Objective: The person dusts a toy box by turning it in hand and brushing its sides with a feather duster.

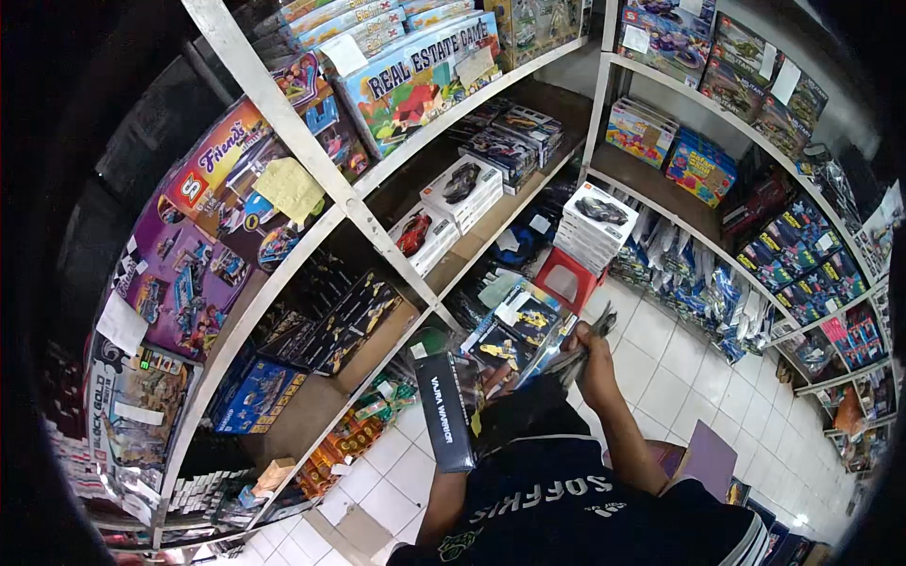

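Note:
A slim black box (445,410) lettered "VAJRA WARRIOR" stands tilted in front of my chest. My left forearm (444,500) runs up behind it, and the box hides most of that hand, which supports it. My right hand (593,357) is closed around a dark, ragged bundle, like a cloth or duster, with ends sticking out above and below the fist. Just beyond my hands lie boxes with yellow robot pictures (517,330). A red stool (569,281) behind them bears a stack of white car boxes (597,226).
Metal-framed shelves (377,241) curve around me, filled with toy boxes, including a "REAL ESTATE GAME" box (420,80) and a purple "Friends" box (189,255). Packets in plastic (694,283) line the lower right shelf. The floor (703,373) is white tile.

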{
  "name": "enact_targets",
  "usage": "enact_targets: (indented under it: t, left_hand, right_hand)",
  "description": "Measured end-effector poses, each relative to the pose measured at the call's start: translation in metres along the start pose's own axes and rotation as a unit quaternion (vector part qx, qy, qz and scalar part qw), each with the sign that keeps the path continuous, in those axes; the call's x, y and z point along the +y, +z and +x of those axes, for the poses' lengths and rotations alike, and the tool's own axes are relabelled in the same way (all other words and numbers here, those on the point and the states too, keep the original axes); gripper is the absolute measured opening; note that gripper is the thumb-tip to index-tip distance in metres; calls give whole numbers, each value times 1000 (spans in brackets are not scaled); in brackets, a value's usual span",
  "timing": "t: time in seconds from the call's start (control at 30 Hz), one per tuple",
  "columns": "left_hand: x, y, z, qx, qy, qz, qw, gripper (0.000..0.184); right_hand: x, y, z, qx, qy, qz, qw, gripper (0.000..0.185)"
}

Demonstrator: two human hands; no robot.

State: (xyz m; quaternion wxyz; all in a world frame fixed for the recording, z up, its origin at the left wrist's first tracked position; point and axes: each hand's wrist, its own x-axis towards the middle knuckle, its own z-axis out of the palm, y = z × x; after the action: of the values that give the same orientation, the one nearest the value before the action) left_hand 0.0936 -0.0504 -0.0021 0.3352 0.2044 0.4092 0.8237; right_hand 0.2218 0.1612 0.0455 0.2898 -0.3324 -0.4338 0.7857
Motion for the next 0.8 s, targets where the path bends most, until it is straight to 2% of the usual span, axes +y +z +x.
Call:
enact_targets:
  t: [0.03, 0.1, 0.13, 0.17, 0.2, 0.23, 0.27, 0.3, 0.33, 0.37, 0.4, 0.43, 0.5, 0.53, 0.57, 0.63, 0.67, 0.73, 0.77, 0.8]
  left_hand:
    - [0, 0, 0, -8, -17, -33, 999, 63]
    - [0, -2, -1, -30, -55, -97, 993, 62]
    - [-2, -1, -1, -47, -72, -123, 989, 62]
    - [-3, -1, -2, -63, -93, -153, 982, 62]
    - [-5, 1, -1, -87, -120, -180, 973, 62]
    - [-8, 1, 2, -108, -148, -210, 960, 61]
    - [-12, 0, 4, -124, -173, -236, 948, 61]
    - [-18, -2, 7, -111, -200, -250, 941, 61]
    - [-20, -7, 9, -44, -251, -277, 926, 69]
    - [-23, -10, 6, -44, -247, -278, 927, 69]
    - [-19, -6, 6, -10, -236, -218, 947, 69]
    - [-16, -2, 7, 23, -225, -157, 961, 70]
    - [-9, 10, 12, 61, -274, -124, 952, 67]
    - [-6, 11, 13, 70, -307, -108, 943, 66]
    - [-12, -2, 14, -64, -305, -247, 917, 62]
    - [-8, 15, 12, 39, -329, -110, 937, 64]
    - [-17, 8, 11, 18, -323, -101, 941, 59]
    - [-47, -20, 9, -22, -306, -57, 950, 53]
    - [-61, -33, 6, -62, -292, -118, 947, 52]
    - [-68, -36, 3, -69, -286, -136, 946, 51]
  right_hand:
    - [-2, 5, 2, -9, 4, 109, 994, 33]
    - [-7, 8, 4, -12, 3, 136, 991, 34]
    - [-9, 6, 2, -12, -40, -28, 999, 35]
    - [-9, 4, 0, -10, -82, -190, 978, 36]
    - [-2, 7, 2, 12, -127, -209, 969, 35]
    - [1, 7, -1, 13, -124, -210, 970, 35]
    - [1, 8, -3, -29, -102, -229, 968, 33]
    - [-5, 12, -2, -73, -84, -247, 962, 32]
    - [-16, 16, -4, -139, -83, -262, 951, 24]
    - [-20, 23, -4, -174, -119, -276, 938, 20]
    - [-21, 29, -4, -207, -154, -289, 922, 17]
    - [-16, 29, -2, -224, -138, -301, 917, 23]
    - [-6, 30, 7, -273, -199, -310, 888, 34]
    - [-9, 36, 5, -277, -180, -267, 905, 43]
    - [-13, 41, 2, -280, -160, -222, 920, 52]
    - [-14, 42, 4, -315, -181, -179, 914, 65]
    - [-15, 42, 4, -316, -182, -176, 914, 65]
    - [-21, 45, 4, -355, -123, -126, 918, 68]
    - [-21, 47, 7, -347, -143, -143, 916, 68]
    - [-10, 38, 13, -351, -102, -162, 916, 69]
